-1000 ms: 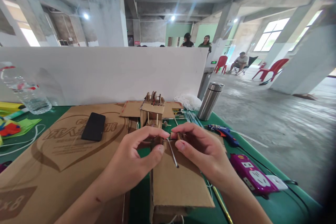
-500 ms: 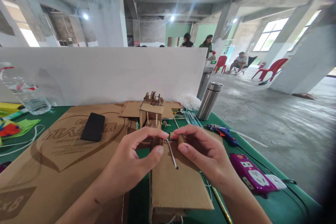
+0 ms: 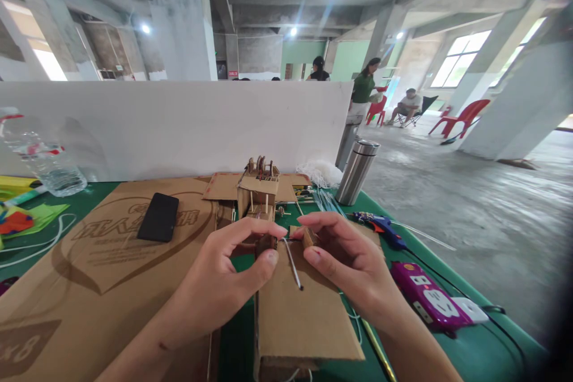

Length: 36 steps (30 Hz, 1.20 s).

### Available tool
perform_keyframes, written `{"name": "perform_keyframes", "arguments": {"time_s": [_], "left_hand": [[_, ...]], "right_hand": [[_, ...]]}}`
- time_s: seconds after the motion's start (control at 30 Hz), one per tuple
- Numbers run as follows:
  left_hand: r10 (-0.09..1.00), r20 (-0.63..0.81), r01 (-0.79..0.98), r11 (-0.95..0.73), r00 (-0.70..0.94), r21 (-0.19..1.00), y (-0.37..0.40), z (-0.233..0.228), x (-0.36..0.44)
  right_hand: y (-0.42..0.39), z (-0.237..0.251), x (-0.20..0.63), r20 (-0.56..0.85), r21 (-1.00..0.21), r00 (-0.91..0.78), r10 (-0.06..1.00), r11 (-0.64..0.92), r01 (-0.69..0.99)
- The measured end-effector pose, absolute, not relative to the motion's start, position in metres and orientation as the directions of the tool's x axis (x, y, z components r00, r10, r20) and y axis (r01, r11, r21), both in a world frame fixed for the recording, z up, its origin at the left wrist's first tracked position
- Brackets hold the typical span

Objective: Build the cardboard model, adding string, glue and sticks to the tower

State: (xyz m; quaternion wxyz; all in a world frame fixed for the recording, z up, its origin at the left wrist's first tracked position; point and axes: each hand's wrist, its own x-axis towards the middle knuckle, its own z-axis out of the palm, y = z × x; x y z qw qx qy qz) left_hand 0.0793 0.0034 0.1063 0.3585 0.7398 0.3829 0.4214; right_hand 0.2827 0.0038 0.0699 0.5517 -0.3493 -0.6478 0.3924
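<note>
Since a second ago my hands have barely shifted; what has moved is a person in a green top behind the white partition board, who has walked to the right. My left hand stays pinched, thumb and forefinger clamped on a small dark brown cardboard wheel. My right hand is closed on a small brown cardboard piece just beside it, and a thin pale stick runs between the two, slanting down toward me. The hands are close together, fingertips nearly meeting, above a flat brown cardboard box on the green table. Just beyond them stands a small cardboard tower model. A black phone lies on the large printed cardboard sheet to the left, with a clear plastic water bottle further off. To the right I see a steel flask, a blue glue gun and a purple power strip.
</note>
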Motion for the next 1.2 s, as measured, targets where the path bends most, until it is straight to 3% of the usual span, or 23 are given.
{"name": "perform_keyframes", "arguments": {"time_s": [0.8,1.2], "left_hand": [[0.871,0.347,0.236,-0.439,0.347,0.867,0.0023,0.1061,0.0804],[0.856,0.366,0.276,-0.475,0.365,0.836,0.0018,0.1050,0.0757]], "right_hand": [[0.0031,0.0661,0.2849,0.419,-0.906,-0.151,0.895,0.423,0.000],[0.0023,0.0678,0.2844,0.397,-0.917,-0.188,0.898,0.384,-0.105]]}}
